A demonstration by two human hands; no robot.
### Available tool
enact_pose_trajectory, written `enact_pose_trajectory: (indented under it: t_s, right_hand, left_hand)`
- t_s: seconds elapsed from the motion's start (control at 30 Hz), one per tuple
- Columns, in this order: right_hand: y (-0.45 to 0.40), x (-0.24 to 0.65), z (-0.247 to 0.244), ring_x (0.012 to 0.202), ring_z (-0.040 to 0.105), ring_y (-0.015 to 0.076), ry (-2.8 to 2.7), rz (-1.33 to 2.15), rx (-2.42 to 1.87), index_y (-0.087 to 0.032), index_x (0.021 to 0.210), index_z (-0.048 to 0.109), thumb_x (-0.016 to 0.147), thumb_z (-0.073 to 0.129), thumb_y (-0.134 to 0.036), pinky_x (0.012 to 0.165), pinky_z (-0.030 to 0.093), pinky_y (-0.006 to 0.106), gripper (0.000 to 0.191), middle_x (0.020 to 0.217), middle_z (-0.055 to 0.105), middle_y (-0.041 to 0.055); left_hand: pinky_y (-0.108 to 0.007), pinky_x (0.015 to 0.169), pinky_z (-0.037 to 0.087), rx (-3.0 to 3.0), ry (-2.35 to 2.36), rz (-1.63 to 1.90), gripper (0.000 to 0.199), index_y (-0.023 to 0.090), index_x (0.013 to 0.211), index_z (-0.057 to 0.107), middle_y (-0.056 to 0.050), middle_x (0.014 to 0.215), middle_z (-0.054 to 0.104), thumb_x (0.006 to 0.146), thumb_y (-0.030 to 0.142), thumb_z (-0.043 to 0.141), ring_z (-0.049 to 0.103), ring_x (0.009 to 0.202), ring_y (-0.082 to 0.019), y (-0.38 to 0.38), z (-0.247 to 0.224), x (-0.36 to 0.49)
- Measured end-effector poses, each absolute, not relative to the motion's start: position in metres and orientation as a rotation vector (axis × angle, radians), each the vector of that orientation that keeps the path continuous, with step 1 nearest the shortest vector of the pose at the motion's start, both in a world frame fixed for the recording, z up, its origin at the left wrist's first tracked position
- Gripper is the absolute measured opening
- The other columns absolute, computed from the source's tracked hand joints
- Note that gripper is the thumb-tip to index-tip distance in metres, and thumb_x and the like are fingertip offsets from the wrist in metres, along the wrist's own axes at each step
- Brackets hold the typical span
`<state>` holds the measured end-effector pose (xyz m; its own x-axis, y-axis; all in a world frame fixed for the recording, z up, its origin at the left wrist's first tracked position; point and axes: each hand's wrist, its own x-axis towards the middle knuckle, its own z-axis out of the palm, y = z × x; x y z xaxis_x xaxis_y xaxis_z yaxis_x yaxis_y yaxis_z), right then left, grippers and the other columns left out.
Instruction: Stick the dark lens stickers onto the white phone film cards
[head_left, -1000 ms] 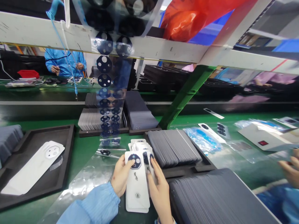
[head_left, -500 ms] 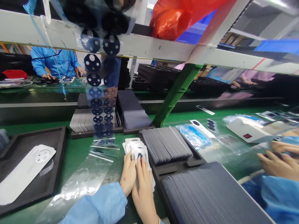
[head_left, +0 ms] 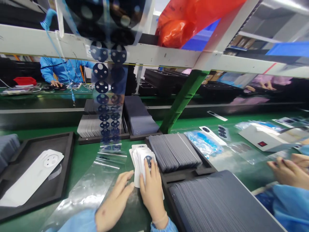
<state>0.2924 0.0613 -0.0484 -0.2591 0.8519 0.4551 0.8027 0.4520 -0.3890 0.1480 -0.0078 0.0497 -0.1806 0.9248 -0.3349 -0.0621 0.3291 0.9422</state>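
Observation:
A fanned stack of white phone-back-shaped panels [head_left: 137, 161] lies on the green bench in front of me. My right hand [head_left: 152, 185] rests on the top panel with its fingers stretched out flat. Its fingertips touch a dark round camera-lens sticker [head_left: 149, 159] at the panel's upper end. To the left, my left hand [head_left: 117, 196] is empty, fingers apart, just beside the stack's edge. Beyond it hangs a clear film strip [head_left: 101, 87] with two columns of dark round stickers; its bare lower length [head_left: 82, 187] trails across the bench.
On the left, a black tray [head_left: 70, 151] holds white panels [head_left: 31, 180]. Dark trays packed with grey panels [head_left: 173, 149] stand right of my hands. A co-worker's hands [head_left: 289, 169] are at far right, near a white box [head_left: 256, 138]. A green post [head_left: 185, 96] rises behind.
My left hand has let go of the stack and drawn back to the lower left, its fingers spreading. My right hand stays on the top panel, and more of the dark sticker shows.

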Motion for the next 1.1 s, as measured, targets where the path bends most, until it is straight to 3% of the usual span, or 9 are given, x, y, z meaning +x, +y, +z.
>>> enact_pose_trajectory:
  t_s: [0.17,0.3,0.5,0.7,0.83,0.93,1.0,1.1]
  right_hand:
    - [0.076,0.295,-0.043,0.119,0.050,0.0384,-2.061,-0.124,-1.426,-0.007,0.139,0.049,0.095,0.044,-0.038,0.095,0.044,0.054,0.054,0.138,0.050,0.0264]
    - [0.081,0.292,-0.042,0.110,0.053,0.0371,-2.053,-0.225,-1.471,-0.008,0.132,0.056,0.093,0.044,-0.037,0.088,0.045,0.050,0.051,0.132,0.053,0.0262]
    - [0.080,0.290,-0.040,0.107,0.053,0.0356,-2.073,-0.280,-1.493,-0.014,0.129,0.061,0.093,0.043,-0.034,0.085,0.044,0.048,0.045,0.131,0.054,0.0235]
    - [0.080,0.291,-0.041,0.106,0.056,0.0377,-2.064,-0.298,-1.499,-0.010,0.132,0.057,0.092,0.042,-0.038,0.083,0.044,0.050,0.051,0.130,0.057,0.0246]
    - [0.075,0.290,-0.034,0.103,0.058,0.0415,-2.011,-0.230,-1.437,-0.008,0.142,0.045,0.093,0.041,-0.041,0.080,0.045,0.055,0.060,0.126,0.061,0.0260]
    - [0.065,0.283,-0.017,0.110,0.055,0.0479,-1.983,-0.179,-1.403,-0.006,0.149,0.035,0.093,0.043,-0.049,0.083,0.045,0.061,0.071,0.135,0.052,0.0299]
    - [0.054,0.275,-0.003,0.115,0.052,0.0510,-1.984,-0.174,-1.360,-0.006,0.149,0.034,0.093,0.042,-0.052,0.086,0.044,0.064,0.073,0.143,0.043,0.0312]
    - [0.037,0.258,0.016,0.121,0.049,0.0491,-2.046,-0.118,-1.176,-0.009,0.149,0.034,0.095,0.041,-0.053,0.090,0.044,0.063,0.070,0.145,0.041,0.0290]
  left_hand:
    - [-0.048,0.118,0.027,0.961,1.750,1.194,0.045,0.032,0.111,0.072,-0.005,0.131,0.062,0.074,0.056,0.065,0.047,0.132,-0.033,-0.043,0.082,0.080]
    - [-0.051,0.116,0.031,0.946,1.998,1.160,0.050,0.032,0.111,0.071,-0.005,0.130,0.064,0.074,0.063,0.057,0.051,0.130,-0.034,-0.062,0.094,0.033]
    - [-0.052,0.119,0.025,1.035,2.184,1.150,0.055,0.030,0.119,0.065,-0.004,0.137,0.059,0.082,0.064,0.044,0.046,0.135,-0.031,-0.088,0.077,-0.018]
    - [-0.054,0.113,0.035,1.173,2.644,1.054,0.049,0.022,0.116,0.058,-0.009,0.130,0.059,0.086,0.057,0.039,0.045,0.133,-0.035,-0.097,0.049,-0.094]
    - [-0.055,0.110,0.036,1.108,2.990,0.736,0.060,0.010,0.121,0.053,-0.023,0.134,0.053,0.079,0.051,0.042,0.042,0.134,-0.040,-0.104,0.030,-0.137]
    - [-0.052,0.110,0.035,1.045,2.999,0.480,0.076,0.004,0.129,0.048,-0.028,0.142,0.044,0.072,0.056,0.054,0.039,0.137,-0.041,-0.108,0.019,-0.147]
    - [-0.050,0.111,0.034,1.089,2.967,0.399,0.084,0.005,0.132,0.046,-0.029,0.147,0.039,0.069,0.059,0.061,0.037,0.139,-0.041,-0.107,0.013,-0.145]
    - [-0.050,0.110,0.034,1.187,2.915,0.342,0.083,0.009,0.132,0.050,-0.026,0.151,0.037,0.067,0.058,0.067,0.038,0.138,-0.042,-0.100,0.009,-0.135]
